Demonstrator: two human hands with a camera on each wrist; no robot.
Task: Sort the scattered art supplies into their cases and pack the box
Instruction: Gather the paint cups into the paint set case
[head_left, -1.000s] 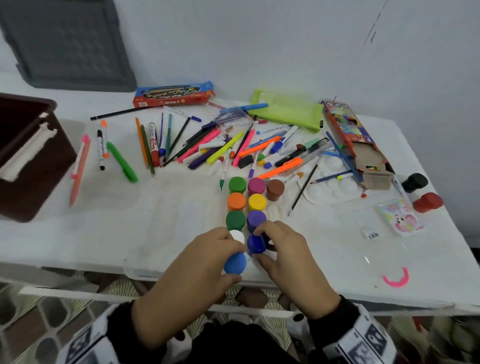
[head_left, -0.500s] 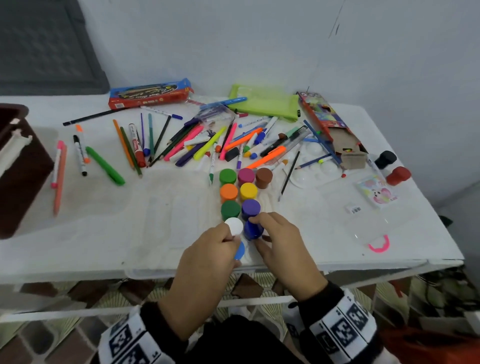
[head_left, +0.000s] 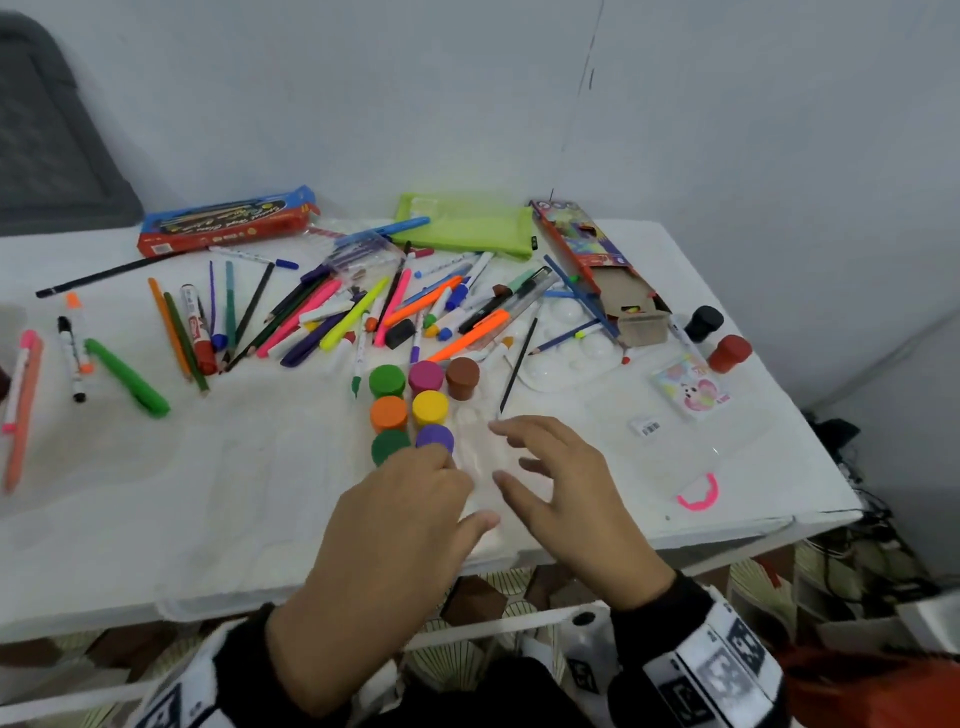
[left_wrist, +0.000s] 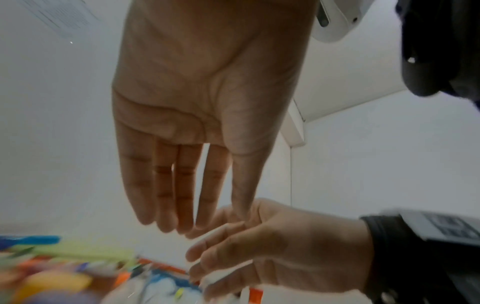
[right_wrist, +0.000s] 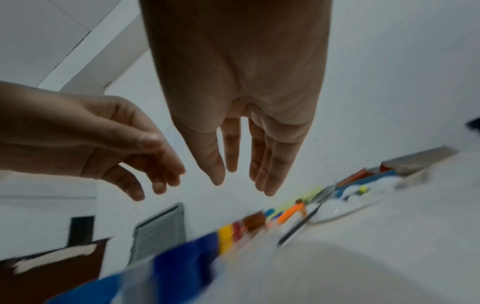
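Observation:
Paint pots stand in two rows in a clear plastic tray (head_left: 480, 457) on the white table: green (head_left: 387, 380), magenta (head_left: 426, 376), brown (head_left: 462, 376), orange (head_left: 388, 413), yellow (head_left: 430, 407), dark green (head_left: 388, 446) and purple (head_left: 435, 438). My left hand (head_left: 447, 488) lies over the near end of the rows and hides the pots there; its fingers are straight and hold nothing. Whether it touches them I cannot tell. My right hand (head_left: 524, 457) hovers over the tray's empty right side, fingers spread and empty. In the right wrist view, blue pots (right_wrist: 182, 261) show blurred below.
A heap of pens and markers (head_left: 363, 312) lies behind the pots. Beyond are a lime pencil case (head_left: 467, 228), a red-blue crayon box (head_left: 228, 226) and an open pencil carton (head_left: 597, 265). Right: white palette (head_left: 571, 343), black pot (head_left: 704, 322), red pot (head_left: 730, 353), clear pouch (head_left: 698, 499).
Both hands have let go of the blue pots. The right hand has lifted off to the right with spread fingers. The left hand has flattened over the near pots.

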